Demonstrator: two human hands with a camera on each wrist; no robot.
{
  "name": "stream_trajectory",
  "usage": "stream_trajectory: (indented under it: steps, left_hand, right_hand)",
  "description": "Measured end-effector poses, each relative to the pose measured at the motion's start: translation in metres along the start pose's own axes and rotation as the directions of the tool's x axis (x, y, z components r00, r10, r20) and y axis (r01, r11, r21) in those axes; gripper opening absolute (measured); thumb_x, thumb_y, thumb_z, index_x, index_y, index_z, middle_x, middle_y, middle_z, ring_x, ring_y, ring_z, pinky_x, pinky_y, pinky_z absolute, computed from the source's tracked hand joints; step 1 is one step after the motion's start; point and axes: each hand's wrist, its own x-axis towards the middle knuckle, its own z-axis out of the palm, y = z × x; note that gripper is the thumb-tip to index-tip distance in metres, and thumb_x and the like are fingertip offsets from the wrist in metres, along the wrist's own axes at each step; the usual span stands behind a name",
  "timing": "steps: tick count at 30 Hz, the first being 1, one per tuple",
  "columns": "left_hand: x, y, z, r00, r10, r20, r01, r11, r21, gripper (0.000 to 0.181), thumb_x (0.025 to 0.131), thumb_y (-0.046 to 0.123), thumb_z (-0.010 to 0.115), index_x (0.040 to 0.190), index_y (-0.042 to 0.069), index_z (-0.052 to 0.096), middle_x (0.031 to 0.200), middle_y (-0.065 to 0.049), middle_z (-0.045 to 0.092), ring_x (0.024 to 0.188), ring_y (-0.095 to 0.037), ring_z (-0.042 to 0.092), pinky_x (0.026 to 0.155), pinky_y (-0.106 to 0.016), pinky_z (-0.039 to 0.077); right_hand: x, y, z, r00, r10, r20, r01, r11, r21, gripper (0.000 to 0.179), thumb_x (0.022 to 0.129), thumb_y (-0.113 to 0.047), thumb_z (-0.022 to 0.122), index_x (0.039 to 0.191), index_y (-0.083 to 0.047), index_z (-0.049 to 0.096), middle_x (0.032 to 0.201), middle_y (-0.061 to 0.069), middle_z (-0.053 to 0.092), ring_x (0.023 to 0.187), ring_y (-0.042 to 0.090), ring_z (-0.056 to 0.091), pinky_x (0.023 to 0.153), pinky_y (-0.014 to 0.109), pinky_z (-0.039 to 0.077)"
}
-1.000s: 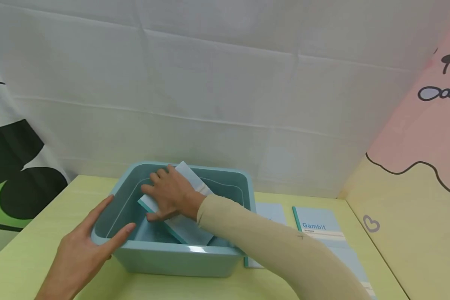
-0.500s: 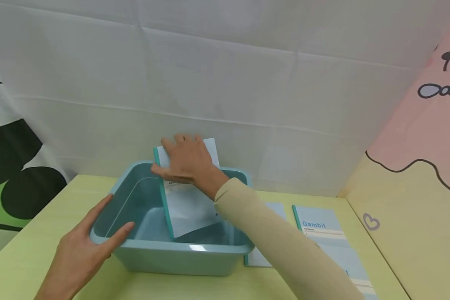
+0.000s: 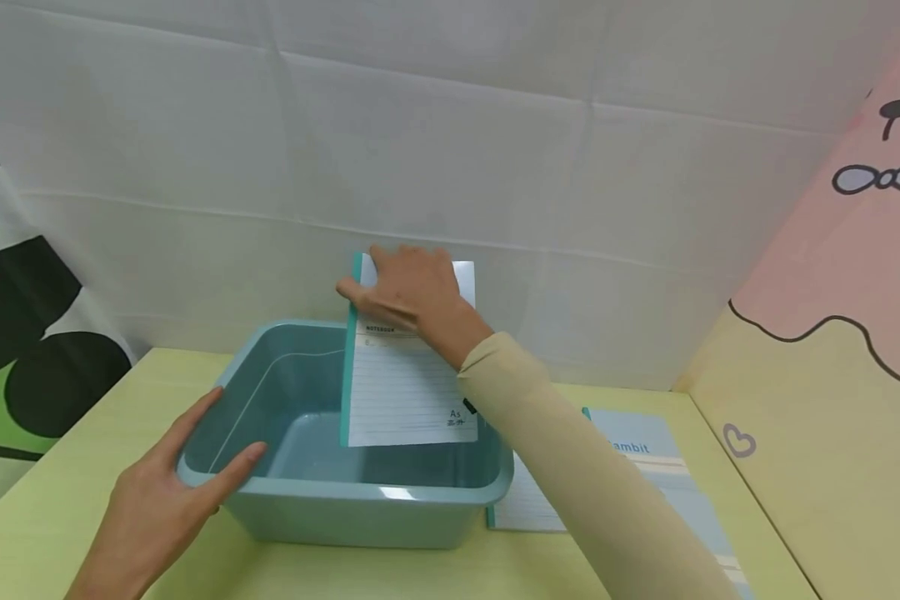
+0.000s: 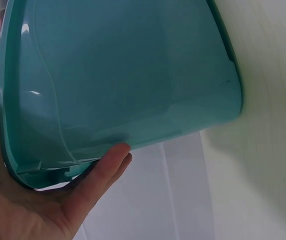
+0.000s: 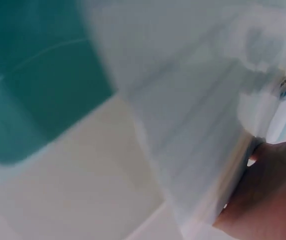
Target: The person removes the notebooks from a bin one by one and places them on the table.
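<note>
My right hand [image 3: 412, 287] grips a notebook [image 3: 408, 400] by its upper part, thumb at the teal spine side. The notebook hangs almost upright over the blue plastic basin [image 3: 367, 494], its lower end below the basin's back rim. In the right wrist view the notebook [image 5: 182, 125] is blurred and largely covers the scene; part of the hand [image 5: 267, 200] shows at the right. My left hand [image 3: 157, 492] holds the basin's near left corner, thumb toward the front rim. In the left wrist view, fingers [image 4: 100, 175] lie against the basin's outer wall [image 4: 133, 75].
Right of the basin, another notebook [image 3: 528, 500] lies partly under the right sleeve [image 3: 592, 467]. Further right lie light-blue notebooks [image 3: 671, 475], one lettered "Gambit" but partly covered by the sleeve. A white cloth [image 3: 435, 150] hangs behind the pale yellow table [image 3: 330, 575].
My right hand has lifted the notebook up and to the right from inside the basin, turning it from slanted to nearly upright. My left hand has stayed at the basin's corner.
</note>
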Motion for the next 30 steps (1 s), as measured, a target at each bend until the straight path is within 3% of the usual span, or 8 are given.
stream_trajectory:
  steps: [4,6,17,21,26,30]
  left_hand:
    - [0.000,0.000,0.000,1.000,-0.002,0.000,0.002,1.000,0.002,0.102,0.094,0.072,0.058,0.169,0.029,0.004,0.164,-0.040,0.024,0.138,-0.063,0.036,0.099,-0.082,0.040]
    - [0.000,0.000,-0.001,1.000,-0.003,0.004,0.003,1.000,0.004,0.102,0.095,0.072,0.057,0.169,0.028,0.004,0.164,-0.040,0.023,0.138,-0.063,0.036,0.099,-0.082,0.040]
    - [0.000,-0.001,0.000,1.000,-0.002,0.011,0.002,1.000,0.012,0.102,0.095,0.072,0.057,0.169,0.028,0.003,0.164,-0.040,0.022,0.137,-0.063,0.035,0.099,-0.083,0.038]
    - [-0.001,-0.001,0.000,1.000,0.026,-0.006,-0.026,1.000,-0.001,0.099,0.096,0.069,0.059,0.169,0.030,0.006,0.165,-0.038,0.024,0.137,-0.062,0.036,0.097,-0.081,0.039]
    - [0.000,0.001,0.000,1.000,0.015,0.007,-0.015,1.000,0.004,0.100,0.095,0.071,0.058,0.169,0.030,0.004,0.165,-0.038,0.022,0.137,-0.063,0.036,0.098,-0.082,0.039]
    - [0.001,0.001,0.000,1.000,0.010,0.010,-0.010,1.000,0.010,0.101,0.095,0.071,0.057,0.169,0.029,0.004,0.164,-0.040,0.022,0.136,-0.063,0.036,0.098,-0.082,0.039]
  right_hand:
    - [-0.004,0.014,-0.003,1.000,0.019,0.005,-0.019,0.996,0.091,0.045,0.096,-0.063,0.037,0.101,-0.023,0.056,0.077,-0.002,0.053,0.077,0.018,0.061,0.069,0.034,0.048]
    - [-0.007,0.021,-0.003,0.999,0.027,0.019,-0.030,0.991,0.128,0.043,0.095,-0.063,0.037,0.096,-0.023,0.053,0.076,-0.003,0.050,0.076,0.018,0.059,0.068,0.033,0.046]
    - [-0.025,0.057,-0.005,0.976,0.129,0.177,-0.172,0.952,0.253,0.045,0.094,-0.066,0.031,0.091,-0.022,0.043,0.081,-0.001,0.039,0.093,0.020,0.057,0.083,0.040,0.041]
    - [-0.029,0.064,-0.009,0.970,0.153,0.191,-0.200,0.945,0.259,0.049,0.095,-0.066,0.030,0.096,-0.021,0.047,0.086,-0.001,0.047,0.096,0.021,0.059,0.087,0.041,0.044]
    - [-0.033,0.069,-0.016,0.968,0.173,0.184,-0.217,0.943,0.254,0.053,0.096,-0.069,0.031,0.106,-0.021,0.052,0.090,0.000,0.055,0.098,0.020,0.060,0.088,0.041,0.045]
    - [-0.037,0.076,-0.019,0.971,0.179,0.159,-0.212,0.951,0.226,0.049,0.094,-0.068,0.034,0.091,-0.021,0.048,0.080,0.000,0.048,0.085,0.020,0.057,0.078,0.037,0.043]
